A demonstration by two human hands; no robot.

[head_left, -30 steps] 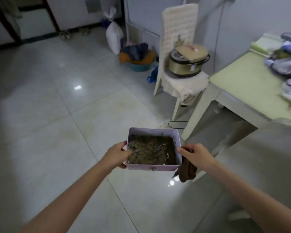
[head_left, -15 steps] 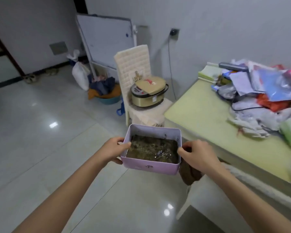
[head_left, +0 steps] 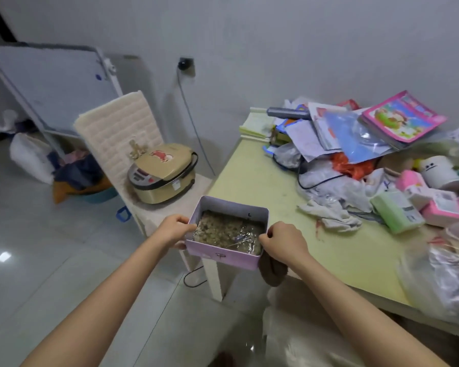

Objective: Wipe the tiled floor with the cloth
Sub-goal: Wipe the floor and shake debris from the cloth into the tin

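I hold a lilac rectangular tin (head_left: 224, 256) with murky brown water in front of me, over the near left corner of the table. My left hand (head_left: 175, 229) grips its left wall. My right hand (head_left: 283, 242) grips its right wall and also pinches a brown cloth (head_left: 273, 271) that hangs down below the fist. The glossy white tiled floor (head_left: 37, 260) spreads to the left and below.
A pale yellow table (head_left: 252, 186) on the right carries papers, books, bags and tissue packs. A white chair (head_left: 167, 210) holds a gold rice cooker (head_left: 162, 172). A whiteboard (head_left: 51, 86), a white sack and a basin of clothes stand at the back left.
The view has swung right and up, from the floor towards the table. The tin, still held in both hands, has moved up to the table's corner.
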